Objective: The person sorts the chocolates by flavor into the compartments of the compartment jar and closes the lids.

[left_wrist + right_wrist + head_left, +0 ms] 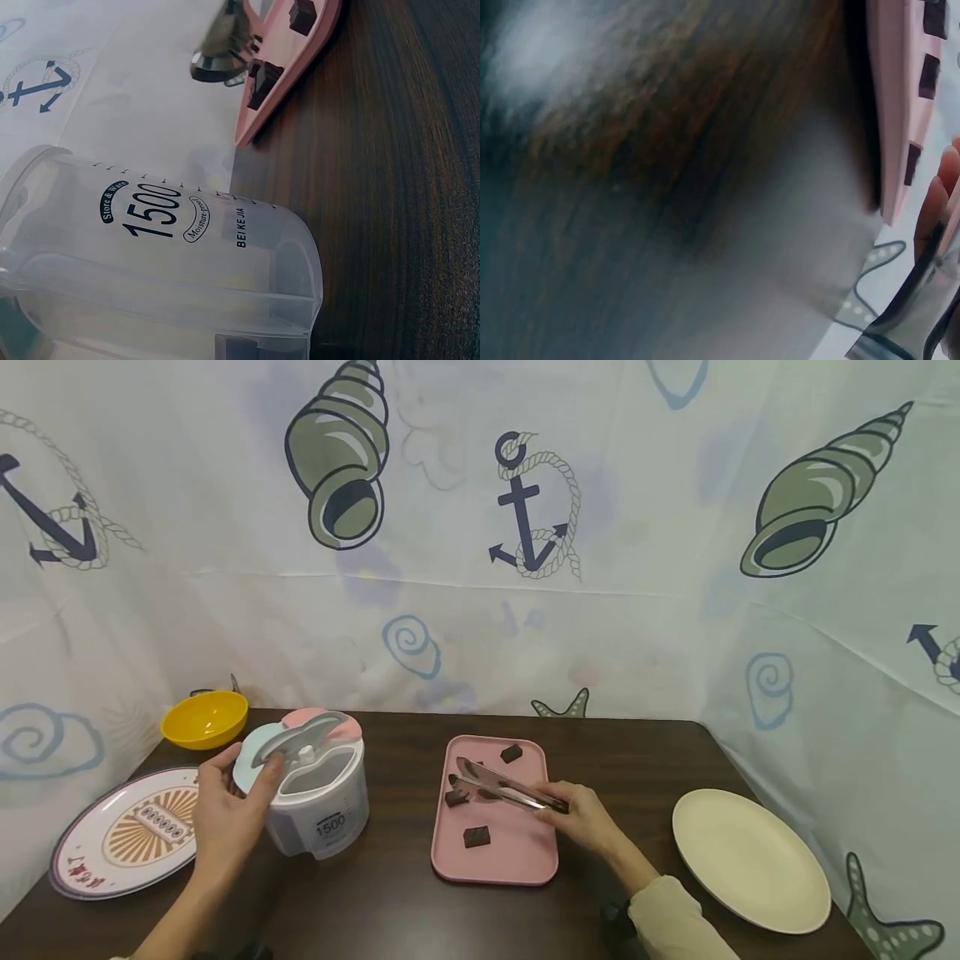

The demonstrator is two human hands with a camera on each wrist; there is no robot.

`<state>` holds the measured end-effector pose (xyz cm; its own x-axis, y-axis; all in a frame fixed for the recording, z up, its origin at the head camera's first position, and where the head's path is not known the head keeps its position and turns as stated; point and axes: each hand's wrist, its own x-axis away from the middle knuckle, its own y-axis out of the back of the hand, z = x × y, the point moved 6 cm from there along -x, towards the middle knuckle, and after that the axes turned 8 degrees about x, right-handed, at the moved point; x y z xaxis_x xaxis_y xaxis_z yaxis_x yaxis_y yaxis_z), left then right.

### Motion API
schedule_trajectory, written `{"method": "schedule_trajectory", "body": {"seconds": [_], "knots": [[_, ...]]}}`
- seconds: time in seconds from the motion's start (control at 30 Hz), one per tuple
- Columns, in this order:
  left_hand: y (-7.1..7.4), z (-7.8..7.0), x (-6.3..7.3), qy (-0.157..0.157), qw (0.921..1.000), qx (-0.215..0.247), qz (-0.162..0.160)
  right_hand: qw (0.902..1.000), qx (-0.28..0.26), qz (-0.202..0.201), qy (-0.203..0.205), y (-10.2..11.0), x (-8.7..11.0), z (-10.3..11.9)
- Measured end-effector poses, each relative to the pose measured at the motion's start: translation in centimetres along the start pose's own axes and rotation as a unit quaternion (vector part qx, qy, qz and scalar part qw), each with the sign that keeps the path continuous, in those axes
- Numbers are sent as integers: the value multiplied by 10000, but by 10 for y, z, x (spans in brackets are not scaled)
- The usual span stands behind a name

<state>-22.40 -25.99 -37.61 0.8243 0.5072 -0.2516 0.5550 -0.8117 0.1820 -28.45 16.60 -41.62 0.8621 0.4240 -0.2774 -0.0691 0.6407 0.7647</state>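
Note:
My left hand [231,810] holds the raised grey lid flap [307,735] of a clear storage container [318,818] marked 1500, thumb and fingers at its left side. Its other lids are light blue and pink, and an uncovered compartment shows below the flap. In my right hand [581,814] I grip metal tongs [517,791], their tips over the left part of a pink tray [517,860]. Several dark brown blocks lie on this tray, one block [476,837] near its front and another [512,753] at the back. The tongs partly cover the blocks at the middle left.
A yellow bowl [204,722] stands at the back left. Before it lies a white oval plate [82,860] with a printed sunburst, partly behind my left hand. A cream oval plate [750,860] sits at the right table edge. Patterned cloth [637,643] hangs behind the dark table.

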Motion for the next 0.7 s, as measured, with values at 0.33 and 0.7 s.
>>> {"method": "schedule_trajectory", "body": {"seconds": [0.33,0.7], "knots": [[0,2,0,37,10000,-41,-7,9989,286,365,69,-10,-7,-3],[1,2,0,-60,9999,-14,-83,9983,584,57,16,-13,-6,-6]]}}
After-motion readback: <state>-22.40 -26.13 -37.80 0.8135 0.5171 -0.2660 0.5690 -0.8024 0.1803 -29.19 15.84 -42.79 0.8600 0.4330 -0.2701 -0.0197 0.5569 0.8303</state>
